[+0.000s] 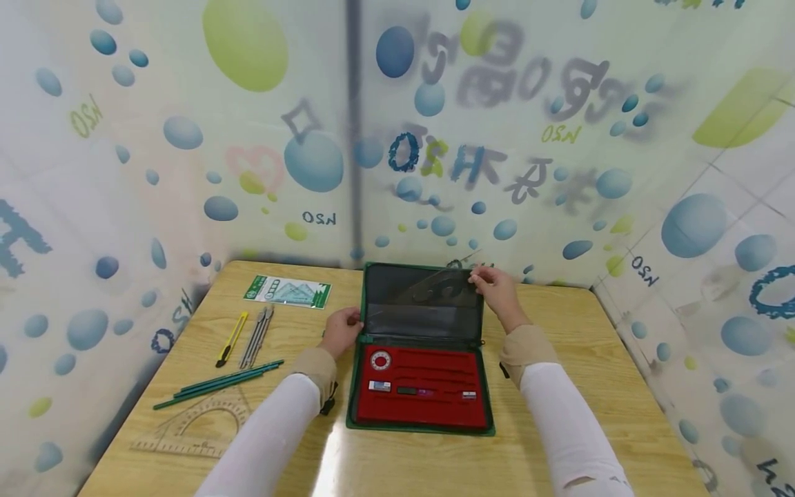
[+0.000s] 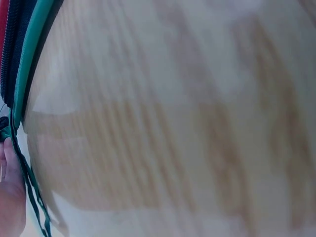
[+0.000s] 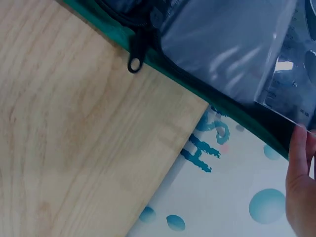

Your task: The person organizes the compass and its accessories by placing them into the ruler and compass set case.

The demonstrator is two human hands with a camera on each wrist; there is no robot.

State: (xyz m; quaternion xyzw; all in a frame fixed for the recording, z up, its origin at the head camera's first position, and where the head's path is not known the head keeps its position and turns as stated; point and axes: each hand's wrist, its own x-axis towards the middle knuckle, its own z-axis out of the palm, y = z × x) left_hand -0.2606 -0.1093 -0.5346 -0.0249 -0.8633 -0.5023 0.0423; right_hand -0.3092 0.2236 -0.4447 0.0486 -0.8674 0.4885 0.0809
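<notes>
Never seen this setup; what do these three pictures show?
No machine here: a person works bare-handed. The wide picture comes from a camera on the head; the two close ones from cameras on the left and right wrists. On the wooden table lie a green-and-white packet, a utility knife, silver tools, green pencils, a clear protractor set square and an open zippered case. Its red tray holds a white ring, an eraser and a sharpener. The left hand holds the case's left edge; the right hand pinches a clear drawing template.
</notes>
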